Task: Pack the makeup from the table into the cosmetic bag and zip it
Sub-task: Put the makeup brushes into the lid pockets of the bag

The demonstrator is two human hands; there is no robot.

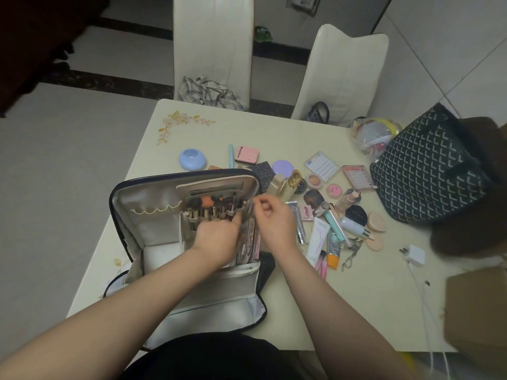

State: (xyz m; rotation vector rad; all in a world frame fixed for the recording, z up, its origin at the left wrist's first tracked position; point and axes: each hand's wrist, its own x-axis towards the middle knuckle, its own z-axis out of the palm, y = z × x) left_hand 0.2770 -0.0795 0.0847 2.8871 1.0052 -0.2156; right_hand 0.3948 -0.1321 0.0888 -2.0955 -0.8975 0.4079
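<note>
Two white chairs (212, 48) stand behind the counter (279, 133). One patterned tote (428, 171) sits at its right edge. One cosmetic bag (153, 215) lies open near the front, a row of brushes (211, 208) in its loops. The left hand (216, 237) rests inside on the brushes, fingers curled. The right hand (274, 218) hovers just beside, fingertips pinched; whether it holds anything is unclear. Scattered makeup (329, 215) lies right of both hands.

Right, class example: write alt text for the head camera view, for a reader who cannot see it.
A person's left hand and right hand reach into an open white-lined cosmetic bag holding a row of makeup brushes. To its right, loose makeup lies scattered on the cream table, including a pink square compact.
</note>
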